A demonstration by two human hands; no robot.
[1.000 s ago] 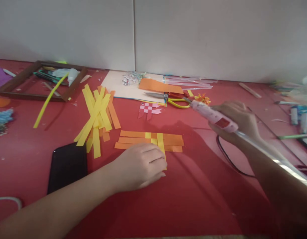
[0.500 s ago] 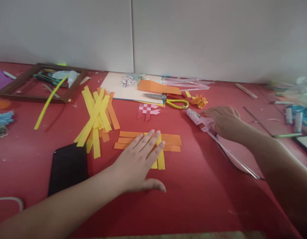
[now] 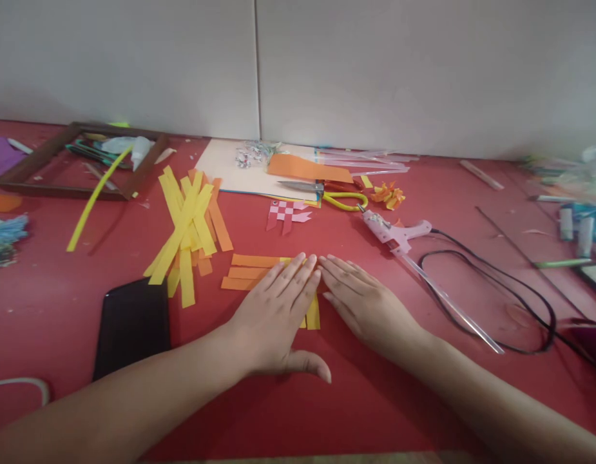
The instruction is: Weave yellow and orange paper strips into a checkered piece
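Note:
My left hand [image 3: 283, 316] lies flat with fingers stretched over crossed paper strips. Orange strips [image 3: 244, 272] run sideways and stick out to its left; yellow strips [image 3: 313, 312] cross them and show below the fingers. My right hand [image 3: 370, 299] rests flat on the right end of the orange strips, its fingertips close to the left ones, hiding that end. Just beyond sits a pink checkered woven paper fish [image 3: 285, 214]. A pink glue gun [image 3: 394, 233], with a clear glue stick [image 3: 457, 309] in its back, lies to the right, untouched.
A pile of yellow strips [image 3: 186, 225] lies left, above a black phone [image 3: 133, 328]. Scissors [image 3: 343, 198] and an orange paper piece [image 3: 307, 169] are at the back. A brown frame [image 3: 66, 190] stands back left. The glue gun's cord [image 3: 549, 322] loops at right.
My right hand has moved left, from beside the glue gun's handle to the paper strips, and now lies flat there. My left hand has stayed nearly in place on the strips.

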